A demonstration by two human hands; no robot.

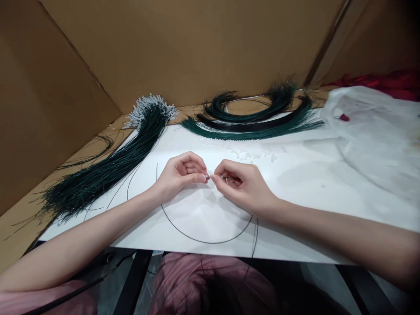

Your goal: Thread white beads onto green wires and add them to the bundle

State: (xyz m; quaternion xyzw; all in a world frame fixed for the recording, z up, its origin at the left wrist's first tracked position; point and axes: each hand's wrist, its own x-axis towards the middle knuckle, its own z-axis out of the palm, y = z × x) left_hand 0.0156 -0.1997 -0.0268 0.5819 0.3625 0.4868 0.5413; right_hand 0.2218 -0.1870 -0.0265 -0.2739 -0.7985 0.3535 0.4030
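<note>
Dark wire (pixel 210 243) lies on the white board (pixel 295 197) as an arc on my body's side of both hands, bowed toward me. Left hand (pixel 185 174): thumb and fingers pinch a small pale piece (pixel 207 177). Right hand (pixel 244 181): thumb and forefinger pinch a thin stem (pixel 226 177), long axis left to right, directly opposite the piece. Both sit between my nearly meeting fingertips, neither hand clearly nearer. I cannot tell whether stem and arc connect.
</note>
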